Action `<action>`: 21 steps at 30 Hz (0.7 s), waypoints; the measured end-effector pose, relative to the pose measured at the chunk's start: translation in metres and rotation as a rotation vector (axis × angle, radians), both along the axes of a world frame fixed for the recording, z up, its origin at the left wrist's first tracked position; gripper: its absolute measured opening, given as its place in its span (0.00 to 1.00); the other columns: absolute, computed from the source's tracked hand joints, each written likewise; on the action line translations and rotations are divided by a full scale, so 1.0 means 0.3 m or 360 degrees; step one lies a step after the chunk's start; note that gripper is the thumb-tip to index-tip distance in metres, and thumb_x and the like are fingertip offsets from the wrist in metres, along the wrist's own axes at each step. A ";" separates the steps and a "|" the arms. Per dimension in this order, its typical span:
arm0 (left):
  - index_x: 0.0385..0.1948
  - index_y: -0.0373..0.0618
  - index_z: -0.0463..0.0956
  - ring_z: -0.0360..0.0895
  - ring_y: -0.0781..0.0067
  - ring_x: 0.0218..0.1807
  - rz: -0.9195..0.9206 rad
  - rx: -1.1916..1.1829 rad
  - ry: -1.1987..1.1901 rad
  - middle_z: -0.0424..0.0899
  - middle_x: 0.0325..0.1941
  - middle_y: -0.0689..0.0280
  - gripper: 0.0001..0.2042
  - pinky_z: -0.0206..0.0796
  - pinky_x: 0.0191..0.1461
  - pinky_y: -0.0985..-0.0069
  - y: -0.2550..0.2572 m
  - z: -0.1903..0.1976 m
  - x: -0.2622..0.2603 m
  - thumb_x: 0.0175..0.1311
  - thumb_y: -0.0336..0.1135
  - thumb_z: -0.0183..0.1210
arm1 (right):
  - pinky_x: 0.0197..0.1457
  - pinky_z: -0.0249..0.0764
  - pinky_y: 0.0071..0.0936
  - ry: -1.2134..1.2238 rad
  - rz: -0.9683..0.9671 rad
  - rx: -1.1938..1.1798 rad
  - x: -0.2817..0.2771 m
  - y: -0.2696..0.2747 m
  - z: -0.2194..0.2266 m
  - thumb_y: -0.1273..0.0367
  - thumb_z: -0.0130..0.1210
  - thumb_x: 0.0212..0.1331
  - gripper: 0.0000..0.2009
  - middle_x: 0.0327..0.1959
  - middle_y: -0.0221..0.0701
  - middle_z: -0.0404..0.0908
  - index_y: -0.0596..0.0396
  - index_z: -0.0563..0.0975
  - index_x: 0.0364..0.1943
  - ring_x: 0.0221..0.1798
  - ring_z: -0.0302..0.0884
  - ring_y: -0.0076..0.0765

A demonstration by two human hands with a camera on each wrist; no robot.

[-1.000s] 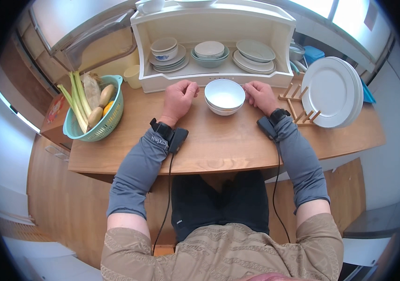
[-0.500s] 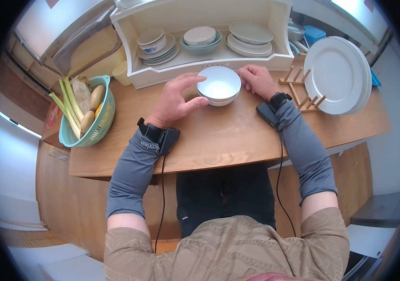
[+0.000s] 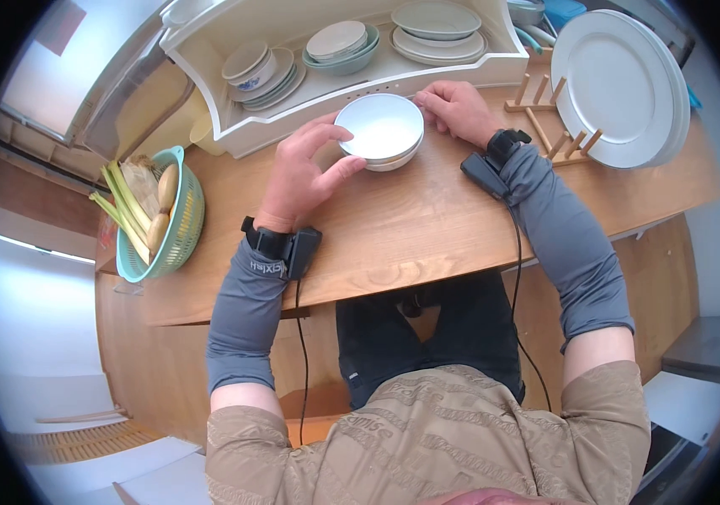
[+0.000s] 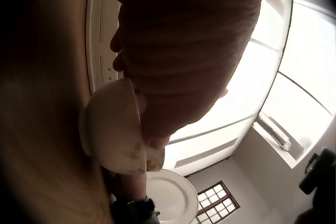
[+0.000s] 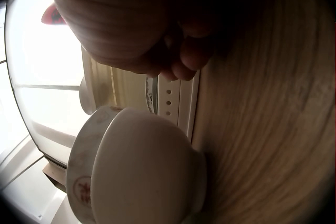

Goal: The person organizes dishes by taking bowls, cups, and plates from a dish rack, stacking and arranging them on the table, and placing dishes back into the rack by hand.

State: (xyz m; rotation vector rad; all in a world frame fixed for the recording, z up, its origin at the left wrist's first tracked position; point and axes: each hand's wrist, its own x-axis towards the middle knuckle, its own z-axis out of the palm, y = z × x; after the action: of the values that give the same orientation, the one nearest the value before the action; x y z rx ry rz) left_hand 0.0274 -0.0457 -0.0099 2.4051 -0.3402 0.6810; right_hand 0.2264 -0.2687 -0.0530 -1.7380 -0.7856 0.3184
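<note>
Two nested white bowls stand on the wooden table in front of me. The upper bowl (image 3: 381,126) has a plain white inside; in the right wrist view a red mark shows on its side. Below it, the lower bowl (image 5: 147,171) has a plain outer wall. My left hand (image 3: 297,172) is at the left side of the bowls, thumb and fingers spread, their tips right at the upper rim. To the right of the bowls, my right hand (image 3: 461,114) rests with loosely curled fingers, holding nothing, close to the shelf's front edge.
Behind the bowls, a white shelf unit (image 3: 293,118) holds stacked bowls and plates. A wooden rack (image 3: 537,126) with large white plates (image 3: 613,84) stands at right. At left sits a turquoise basket (image 3: 179,236) of vegetables. Cables hang from both wrists.
My left hand has opened from a loose curl and moved in to the bowls' left rim. The right hand stays beside them. The head view has shifted and turned.
</note>
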 end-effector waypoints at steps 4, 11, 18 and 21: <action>0.40 0.41 0.82 0.82 0.48 0.57 0.0017 -0.0002 -0.0141 0.84 0.54 0.44 0.18 0.73 0.61 0.63 -0.012 -0.002 0.008 0.53 0.41 0.75 | 0.26 0.68 0.20 -0.0034 0.0066 -0.0002 0.014 0.001 -0.007 0.61 0.55 0.71 0.14 0.24 0.23 0.79 0.58 0.83 0.38 0.22 0.70 0.16; 0.42 0.40 0.81 0.82 0.52 0.59 0.0027 -0.0128 -0.0343 0.84 0.56 0.46 0.17 0.71 0.63 0.64 0.011 0.001 0.016 0.55 0.38 0.75 | 0.24 0.69 0.23 0.0021 0.0049 0.0126 0.010 -0.002 -0.013 0.62 0.56 0.71 0.14 0.22 0.26 0.79 0.60 0.82 0.34 0.20 0.73 0.20; 0.43 0.35 0.80 0.83 0.70 0.50 0.0212 -0.0663 -0.0306 0.87 0.49 0.57 0.15 0.73 0.56 0.75 0.112 0.109 0.118 0.62 0.34 0.71 | 0.24 0.71 0.24 0.0016 0.0047 0.0146 0.022 0.004 -0.023 0.63 0.56 0.71 0.13 0.20 0.27 0.79 0.60 0.81 0.32 0.19 0.73 0.21; 0.41 0.34 0.82 0.84 0.76 0.41 0.0400 -0.0483 -0.0286 0.89 0.38 0.61 0.16 0.74 0.47 0.78 0.170 0.172 0.226 0.62 0.38 0.72 | 0.24 0.72 0.24 0.0104 0.0060 0.0191 0.028 0.011 -0.035 0.63 0.57 0.70 0.13 0.20 0.27 0.79 0.60 0.81 0.32 0.20 0.74 0.21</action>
State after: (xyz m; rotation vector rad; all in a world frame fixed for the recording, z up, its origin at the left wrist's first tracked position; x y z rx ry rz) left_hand 0.0951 0.0054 0.0418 2.1192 -0.0017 0.9895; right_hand 0.2348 -0.2655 -0.0636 -1.5945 -0.7756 0.3452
